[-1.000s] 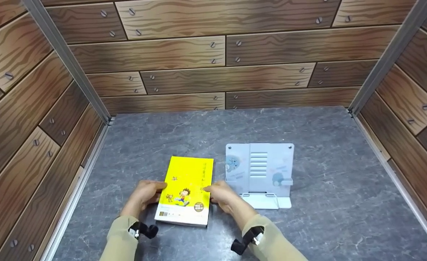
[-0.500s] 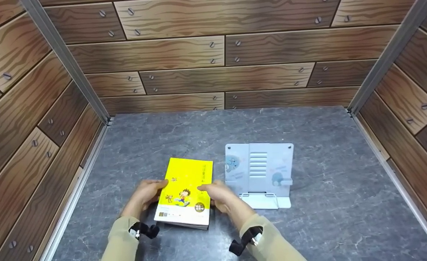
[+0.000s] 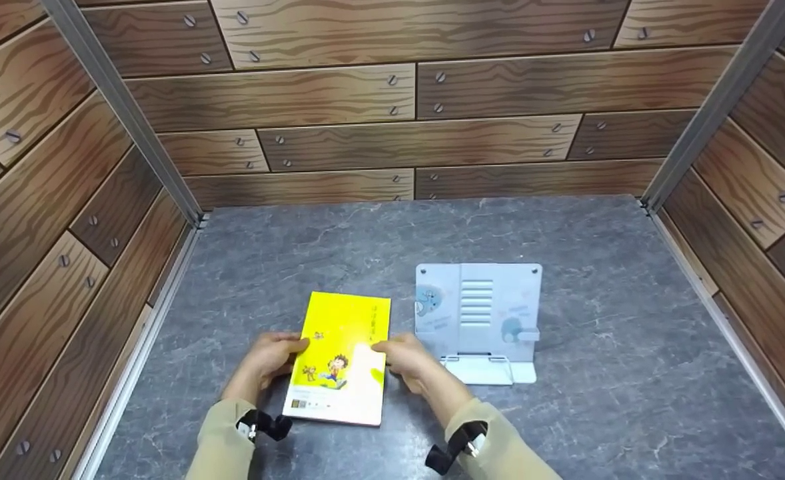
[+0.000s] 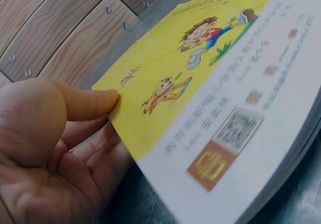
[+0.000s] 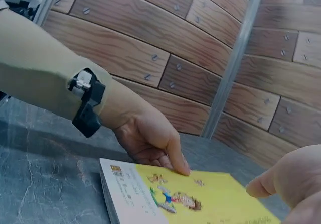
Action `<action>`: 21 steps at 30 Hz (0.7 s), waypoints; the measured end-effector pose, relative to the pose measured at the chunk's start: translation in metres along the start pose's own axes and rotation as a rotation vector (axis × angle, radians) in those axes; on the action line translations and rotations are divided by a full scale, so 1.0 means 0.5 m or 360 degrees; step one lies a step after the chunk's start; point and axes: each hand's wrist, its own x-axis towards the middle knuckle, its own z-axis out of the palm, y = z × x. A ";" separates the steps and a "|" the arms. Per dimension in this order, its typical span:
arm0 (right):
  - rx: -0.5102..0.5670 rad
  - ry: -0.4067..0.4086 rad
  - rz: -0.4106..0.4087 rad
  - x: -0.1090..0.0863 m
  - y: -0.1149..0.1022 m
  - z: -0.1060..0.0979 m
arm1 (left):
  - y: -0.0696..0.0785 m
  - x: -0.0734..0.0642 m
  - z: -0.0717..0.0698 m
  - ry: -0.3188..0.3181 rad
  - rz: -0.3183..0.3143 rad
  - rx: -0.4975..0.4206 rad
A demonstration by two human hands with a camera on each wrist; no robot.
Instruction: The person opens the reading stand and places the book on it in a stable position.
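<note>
Between my two hands is a yellow and white book [image 3: 339,353], its cover printed with a running boy and a dog. My left hand [image 3: 271,357] grips the book's left edge, thumb on the cover and fingers underneath, as the left wrist view shows. On the opposite edge, my right hand [image 3: 407,360] holds the book with its thumb on the cover; its other fingers are mostly hidden below. A pale blue and white book stand [image 3: 478,313] is upright just right of my right hand, with a wire support and a flat foot at its base.
The dark grey marbled tabletop [image 3: 606,280] is bounded by wood-patterned panels [image 3: 339,100] at the back and both sides. Metal posts [image 3: 132,120] mark the corners. A black camera mount [image 3: 266,425] sits on each wrist.
The near end of the book has dropped slightly toward me and its tilt has changed, with bright glare now on the cover. My right thumb shifted inward, then back to the edge.
</note>
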 end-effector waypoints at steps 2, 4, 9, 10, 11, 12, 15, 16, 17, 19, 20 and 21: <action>0.0016 -0.0002 -0.0009 0.004 0.008 -0.003 | 0.000 -0.002 0.001 -0.0014 -0.0004 -0.0002; 0.0042 -0.0014 -0.0002 0.008 0.013 -0.004 | -0.001 -0.003 0.001 -0.0031 -0.0009 -0.0016; 0.0060 -0.0017 0.0044 0.010 0.013 0.000 | -0.004 -0.007 -0.001 -0.0075 0.0015 -0.0020; 0.0049 -0.0012 0.0042 0.010 0.013 0.001 | -0.005 -0.007 -0.002 -0.0086 0.0018 -0.0018; 0.0041 -0.0006 0.0034 0.009 0.014 0.001 | -0.005 -0.007 -0.003 -0.0096 0.0023 -0.0017; 0.0038 0.0000 0.0023 0.009 0.015 0.002 | -0.006 -0.008 -0.005 -0.0105 0.0019 -0.0024; 0.0030 0.0008 -0.0010 0.008 0.020 0.001 | -0.009 -0.007 -0.007 -0.0146 0.0012 -0.0085; 0.0024 0.0000 -0.0030 0.008 0.022 0.001 | -0.010 -0.007 -0.008 -0.0159 0.0018 -0.0106; 0.0026 -0.0010 -0.0043 0.007 0.022 0.002 | -0.011 -0.006 -0.009 -0.0170 0.0025 -0.0131; 0.0008 -0.0027 -0.0069 0.006 0.023 0.002 | -0.013 -0.006 -0.010 -0.0199 0.0047 -0.0182; -0.0004 -0.0029 -0.0082 0.005 0.024 0.003 | -0.013 -0.006 -0.011 -0.0203 0.0055 -0.0201; -0.0018 -0.0033 -0.0099 0.005 0.024 0.003 | -0.013 -0.006 -0.012 -0.0209 0.0068 -0.0215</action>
